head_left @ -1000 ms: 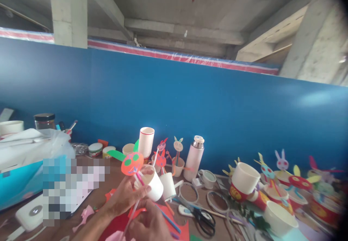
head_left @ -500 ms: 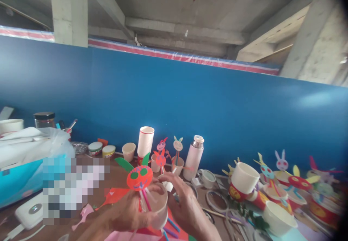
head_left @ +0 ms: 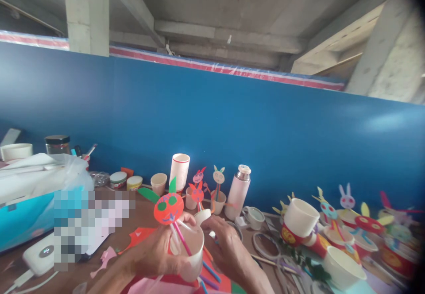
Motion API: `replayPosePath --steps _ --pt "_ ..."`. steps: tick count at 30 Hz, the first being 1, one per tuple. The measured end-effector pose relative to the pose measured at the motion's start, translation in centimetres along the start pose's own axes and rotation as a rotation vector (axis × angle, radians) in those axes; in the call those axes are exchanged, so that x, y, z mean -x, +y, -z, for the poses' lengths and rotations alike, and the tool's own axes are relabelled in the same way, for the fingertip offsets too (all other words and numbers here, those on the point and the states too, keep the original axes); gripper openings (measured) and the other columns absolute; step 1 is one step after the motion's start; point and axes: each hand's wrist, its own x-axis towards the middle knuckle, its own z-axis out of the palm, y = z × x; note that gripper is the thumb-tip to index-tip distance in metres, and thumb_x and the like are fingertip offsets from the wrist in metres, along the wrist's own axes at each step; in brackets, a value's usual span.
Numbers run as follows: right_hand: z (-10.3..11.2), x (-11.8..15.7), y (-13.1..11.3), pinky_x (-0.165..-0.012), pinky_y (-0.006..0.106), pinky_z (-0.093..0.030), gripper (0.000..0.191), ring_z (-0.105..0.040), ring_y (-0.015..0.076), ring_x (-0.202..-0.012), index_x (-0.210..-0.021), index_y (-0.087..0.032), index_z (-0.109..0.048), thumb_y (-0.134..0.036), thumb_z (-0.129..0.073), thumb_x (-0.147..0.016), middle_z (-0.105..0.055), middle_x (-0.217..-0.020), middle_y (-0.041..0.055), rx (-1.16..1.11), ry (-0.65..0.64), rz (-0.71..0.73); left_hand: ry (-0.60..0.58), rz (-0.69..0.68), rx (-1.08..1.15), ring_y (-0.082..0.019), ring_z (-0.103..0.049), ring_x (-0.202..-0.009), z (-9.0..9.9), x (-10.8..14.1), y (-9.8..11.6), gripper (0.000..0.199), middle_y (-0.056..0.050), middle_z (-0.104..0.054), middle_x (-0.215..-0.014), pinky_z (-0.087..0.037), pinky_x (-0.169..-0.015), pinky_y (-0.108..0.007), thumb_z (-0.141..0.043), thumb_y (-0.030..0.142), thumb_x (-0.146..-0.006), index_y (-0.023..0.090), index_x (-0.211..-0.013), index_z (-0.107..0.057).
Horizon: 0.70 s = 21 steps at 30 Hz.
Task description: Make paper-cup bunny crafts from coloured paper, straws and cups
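Note:
My left hand (head_left: 159,254) is closed around the side of a white paper cup (head_left: 194,252). An orange paper animal face (head_left: 168,208) with green eyes and green ears stands above the cup on a pink straw (head_left: 182,239) and a clear strip. Just right of the cup, my right hand (head_left: 226,245) hangs low, fingers bent and thumb apart from them. A small white thing (head_left: 212,234) shows by its fingertips; I cannot make out what it is. Under the cup lie red and pink paper and several blue and purple straws (head_left: 210,271).
Behind stand a stack of paper cups (head_left: 179,172), small cups with paper animal figures (head_left: 218,176) and a pink thermos (head_left: 237,192). More cup figures (head_left: 345,196) crowd the right. A white power bank (head_left: 43,249) and a plastic bag (head_left: 71,170) lie left. A blue partition (head_left: 215,117) rises behind.
My right hand has come away from the cup's rim and lowered to its right. The cup and face have shifted slightly left, still in my left hand.

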Motion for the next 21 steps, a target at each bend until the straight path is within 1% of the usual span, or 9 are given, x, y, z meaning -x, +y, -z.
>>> replayPosePath --steps 1,3,6,10,12,14,17,19,21 --pt "0.0 0.0 0.0 -0.066 0.023 -0.036 0.012 -0.055 0.0147 -0.075 -0.086 -0.019 -0.058 -0.012 -0.048 -0.085 -0.063 -0.083 0.0022 0.018 0.0 0.004 -0.064 0.028 -0.022 -0.024 -0.056 -0.099 0.2 0.1 -0.2 0.05 -0.001 -0.067 -0.095 -0.044 -0.09 -0.033 -0.066 0.021 -0.062 0.021 -0.11 -0.057" --pt "-0.1 0.0 0.0 -0.065 0.023 -0.036 0.014 -0.056 0.0147 -0.073 -0.085 -0.019 -0.059 -0.012 -0.047 -0.086 -0.064 -0.081 0.0019 0.047 0.0 0.009 -0.122 0.049 -0.052 -0.026 -0.054 -0.104 0.6 0.2 -0.4 0.051 -0.003 -0.065 -0.101 -0.044 -0.092 -0.036 -0.064 0.022 -0.065 0.021 -0.114 -0.054" --pt "-0.2 0.1 -0.3 -0.061 0.023 -0.033 0.016 -0.057 0.0135 -0.066 -0.083 -0.021 -0.06 -0.014 -0.046 -0.087 -0.066 -0.075 0.0005 0.086 -0.007 0.005 -0.132 0.045 -0.041 -0.028 -0.052 -0.112 1.1 0.2 -0.3 0.062 -0.004 -0.062 -0.115 -0.042 -0.095 -0.038 -0.065 0.019 -0.063 0.023 -0.123 -0.049" --pt "-0.4 0.1 -0.6 -0.058 0.022 -0.029 0.016 -0.055 0.012 -0.061 -0.078 -0.02 -0.058 -0.01 -0.047 -0.083 -0.064 -0.069 -0.0016 0.098 -0.035 -0.015 -0.178 0.028 0.033 -0.028 -0.049 -0.118 1.2 0.1 0.6 0.07 -0.003 -0.059 -0.123 -0.036 -0.102 -0.041 -0.068 0.018 -0.062 0.027 -0.129 -0.046" --pt "-0.5 0.2 -0.6 -0.057 0.021 -0.029 0.014 -0.052 0.0113 -0.06 -0.078 -0.019 -0.055 -0.009 -0.047 -0.081 -0.062 -0.069 -0.002 0.037 -0.055 -0.045 -0.212 0.015 0.057 -0.028 -0.046 -0.122 1.2 0.1 0.8 0.073 -0.003 -0.055 -0.13 -0.032 -0.105 -0.042 -0.069 0.018 -0.063 0.028 -0.131 -0.044" --pt "-0.6 0.1 -0.7 -0.054 0.02 -0.029 0.011 -0.047 0.0102 -0.057 -0.078 -0.019 -0.053 -0.012 -0.045 -0.081 -0.057 -0.066 -0.0034 -0.054 -0.077 -0.097 -0.227 0.02 0.078 -0.027 -0.045 -0.123 1.4 0.1 0.8 0.074 -0.004 -0.052 -0.134 -0.032 -0.105 -0.041 -0.07 0.02 -0.063 0.029 -0.132 -0.043" --pt "-0.6 0.0 -0.8 -0.052 0.019 -0.028 0.01 -0.04 0.0095 -0.056 -0.077 -0.019 -0.049 -0.015 -0.043 -0.083 -0.048 -0.063 -0.0054 -0.209 -0.115 -0.171 -0.214 0.022 0.098 -0.026 -0.048 -0.12 1.6 0.1 0.1 0.074 -0.005 -0.055 -0.13 -0.035 -0.104 -0.039 -0.071 0.023 -0.064 0.027 -0.133 -0.042" --pt "-0.7 0.0 -0.8 -0.054 0.019 -0.03 0.011 -0.039 0.0096 -0.059 -0.077 -0.019 -0.048 -0.017 -0.041 -0.085 -0.046 -0.065 -0.0053 -0.309 -0.139 -0.201 -0.207 0.024 0.114 -0.027 -0.05 -0.118 1.6 0.1 -0.4 0.077 -0.006 -0.053 -0.132 -0.037 -0.102 -0.039 -0.071 0.025 -0.064 0.027 -0.134 -0.04" --pt "-0.9 -0.1 -0.7 -0.056 0.019 -0.031 0.014 -0.038 0.0098 -0.061 -0.076 -0.019 -0.047 -0.019 -0.04 -0.088 -0.045 -0.067 -0.0047 -0.389 -0.132 -0.214 -0.205 0.014 0.158 -0.027 -0.051 -0.118 1.5 0.0 -0.9 0.083 -0.008 -0.051 -0.135 -0.038 -0.101 -0.04 -0.073 0.029 -0.063 0.026 -0.137 -0.036"
